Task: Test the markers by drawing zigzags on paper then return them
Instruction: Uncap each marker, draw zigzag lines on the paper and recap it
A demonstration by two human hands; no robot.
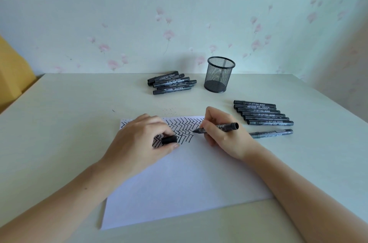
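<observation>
Marker test, paper at centre

Paper (179, 179): white sheet flat on table (69, 113), rows of black zigzags (185, 126) along its 12 o'clock edge.
Right hand (221, 133): fingers curled round uncapped marker (218, 127), nib pointing to 9 o'clock and touching the sheet just beside the zigzags.
Left hand (139, 141): rests on the sheet at 9 o'clock of the nib, pinching the cap (169, 140) between thumb and fingers.
Row (262, 113): capped markers side by side at 3 o'clock, one loose marker (270, 133) just below.
Pile (171, 82): capped markers at 12 o'clock.
Cup (219, 74): black mesh, upright, just right of the pile.
</observation>
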